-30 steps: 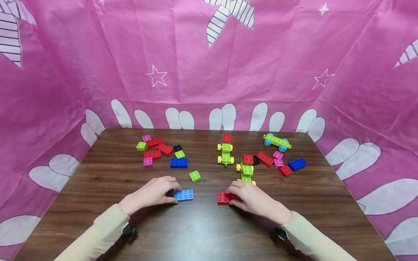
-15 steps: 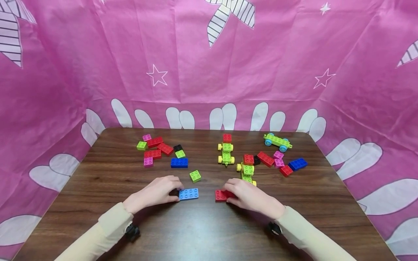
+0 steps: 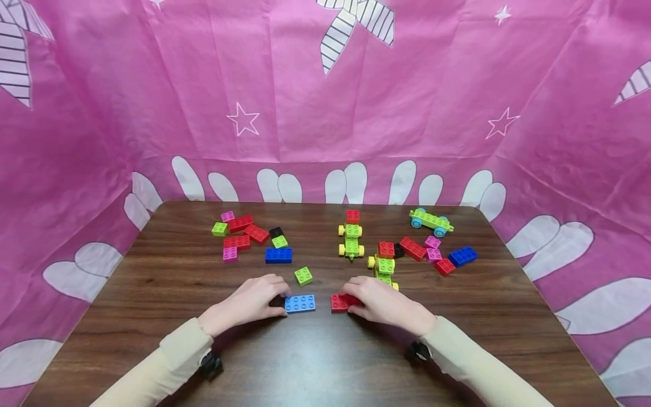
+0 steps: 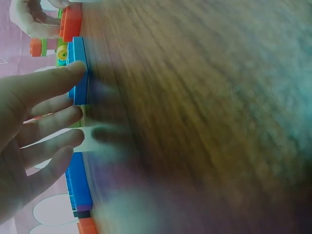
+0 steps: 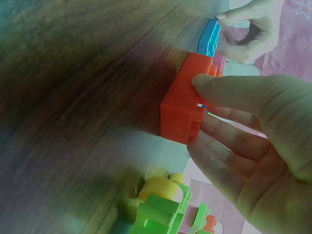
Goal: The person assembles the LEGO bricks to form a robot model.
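Head view, from the near side: a broad stretch of the wooden table (image 3: 315,367) lies between the two sleeves (image 3: 142,373), its side edges slanting inward outside both arms. Past that, the left hand (image 3: 256,298) pinches the light blue brick (image 3: 301,303) at its left end; the left wrist view shows the thumb on the brick's near side and the lower fingers spread. Opposite, the right hand (image 3: 381,301) pinches the red brick (image 3: 339,303) by its right part, thumb on the near side, fingertips across on the far side. A short gap of tabletop separates the bricks' facing ends. Just beyond the left hand sits a green brick (image 3: 303,276); beyond the right, a yellow-wheeled vehicle (image 3: 385,265), closing in the forward room there. Farther lie a dark blue brick (image 3: 278,256) and a blue-wheeled base (image 3: 431,220), then the back edge against pink cloth (image 3: 315,107).
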`<state>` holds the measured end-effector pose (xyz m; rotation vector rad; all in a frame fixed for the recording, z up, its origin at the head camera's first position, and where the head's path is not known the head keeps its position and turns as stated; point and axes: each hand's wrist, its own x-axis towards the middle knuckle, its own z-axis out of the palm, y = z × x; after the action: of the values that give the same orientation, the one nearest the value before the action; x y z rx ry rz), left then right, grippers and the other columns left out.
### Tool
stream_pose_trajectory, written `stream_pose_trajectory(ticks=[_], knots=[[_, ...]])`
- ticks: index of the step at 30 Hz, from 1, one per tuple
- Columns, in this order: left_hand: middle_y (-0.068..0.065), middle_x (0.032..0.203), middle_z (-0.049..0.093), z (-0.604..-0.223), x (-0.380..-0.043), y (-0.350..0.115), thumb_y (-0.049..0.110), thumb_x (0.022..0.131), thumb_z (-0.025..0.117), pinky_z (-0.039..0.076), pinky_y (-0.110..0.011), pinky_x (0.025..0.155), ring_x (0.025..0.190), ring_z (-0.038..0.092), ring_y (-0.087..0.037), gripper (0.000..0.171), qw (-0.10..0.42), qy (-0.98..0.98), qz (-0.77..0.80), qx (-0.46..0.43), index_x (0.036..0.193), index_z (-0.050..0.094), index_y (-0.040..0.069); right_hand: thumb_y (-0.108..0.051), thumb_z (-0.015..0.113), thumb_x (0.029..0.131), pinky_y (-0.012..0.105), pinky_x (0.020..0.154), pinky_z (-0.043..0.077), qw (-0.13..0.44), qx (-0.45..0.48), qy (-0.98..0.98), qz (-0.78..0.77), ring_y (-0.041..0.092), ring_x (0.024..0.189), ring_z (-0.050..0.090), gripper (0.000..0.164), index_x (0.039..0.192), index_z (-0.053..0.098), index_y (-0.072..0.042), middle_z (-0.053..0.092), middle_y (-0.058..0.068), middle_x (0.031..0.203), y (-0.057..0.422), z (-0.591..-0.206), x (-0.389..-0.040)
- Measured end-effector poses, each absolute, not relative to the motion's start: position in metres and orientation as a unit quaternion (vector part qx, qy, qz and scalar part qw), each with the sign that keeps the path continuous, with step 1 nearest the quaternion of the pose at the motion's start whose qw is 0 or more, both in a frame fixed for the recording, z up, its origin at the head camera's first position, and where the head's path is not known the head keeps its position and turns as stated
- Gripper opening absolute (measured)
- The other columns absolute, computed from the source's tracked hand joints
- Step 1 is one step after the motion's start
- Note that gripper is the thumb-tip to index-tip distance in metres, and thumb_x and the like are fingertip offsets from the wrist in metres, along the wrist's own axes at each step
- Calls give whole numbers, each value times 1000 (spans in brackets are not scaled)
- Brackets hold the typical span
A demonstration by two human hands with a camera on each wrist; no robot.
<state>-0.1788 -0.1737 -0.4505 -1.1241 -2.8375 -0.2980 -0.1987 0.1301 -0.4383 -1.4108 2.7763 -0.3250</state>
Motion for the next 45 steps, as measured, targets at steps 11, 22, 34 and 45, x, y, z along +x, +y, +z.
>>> stream_pose_trajectory(ticks=[11, 22, 34, 45], knots=[[6, 90, 66, -449, -179, -167, 41, 76, 75, 49, -21, 65, 80, 55, -6, 29, 57, -925, -89, -364, 95, 69, 19, -27, 72, 81, 21, 75, 54, 1, -459, 884, -91, 5, 81, 60, 29, 106, 65, -14, 67, -3, 94, 125, -436, -204], [7, 92, 67, -450, -182, -160, 40, 77, 74, 52, -24, 69, 84, 58, -8, 29, 63, -921, -88, -373, 97, 70, 19, -28, 73, 80, 23, 78, 55, -1, -451, 888, -94, 7, 86, 62, 33, 110, 65, -14, 68, -2, 100, 124, -431, -204], [6, 93, 68, -450, -185, -147, 42, 77, 73, 52, -24, 68, 83, 59, -8, 30, 55, -922, -71, -378, 97, 70, 19, -25, 73, 80, 24, 82, 54, -14, -457, 883, -108, 8, 91, 63, 33, 111, 66, -15, 68, -2, 102, 122, -429, -205], [6, 94, 69, -451, -186, -145, 41, 78, 73, 52, -24, 70, 85, 59, -9, 30, 54, -922, -72, -376, 98, 71, 19, -25, 72, 81, 25, 82, 54, -21, -455, 883, -109, 8, 91, 63, 32, 110, 66, -15, 68, -3, 102, 123, -429, -205]])
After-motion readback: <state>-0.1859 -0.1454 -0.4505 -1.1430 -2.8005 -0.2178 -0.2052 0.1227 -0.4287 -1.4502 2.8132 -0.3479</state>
